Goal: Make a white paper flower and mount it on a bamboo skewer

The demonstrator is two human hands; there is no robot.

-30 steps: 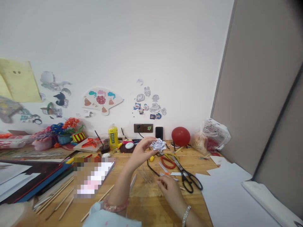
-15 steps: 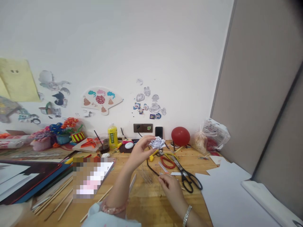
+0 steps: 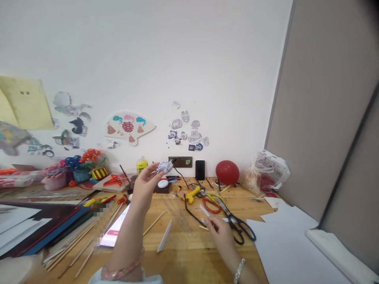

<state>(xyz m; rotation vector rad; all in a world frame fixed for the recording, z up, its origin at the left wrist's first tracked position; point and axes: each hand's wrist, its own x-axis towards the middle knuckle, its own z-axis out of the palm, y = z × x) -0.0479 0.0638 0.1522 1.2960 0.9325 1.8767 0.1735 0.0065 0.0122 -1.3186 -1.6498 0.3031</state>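
My left hand (image 3: 145, 184) is raised above the wooden table (image 3: 189, 252), its fingertips pinched on a small white folded paper flower (image 3: 164, 167). My right hand (image 3: 220, 233) rests low on the table, fingers curled near thin sticks and paper strips, just left of the black scissors (image 3: 237, 225). Whether it grips anything is unclear. A yellow glue gun (image 3: 192, 194) and red-handled scissors (image 3: 211, 203) lie beyond it.
A red balloon (image 3: 227, 172), a phone (image 3: 200, 170) and a plastic bag (image 3: 268, 169) stand at the back. White paper sheets (image 3: 284, 240) cover the right. Wooden sticks (image 3: 74, 252), a folder (image 3: 35, 225) and colourful craft flowers (image 3: 79, 161) fill the left.
My left hand has carried the paper flower up and to the left. My right hand has slid slightly right, toward the black scissors.
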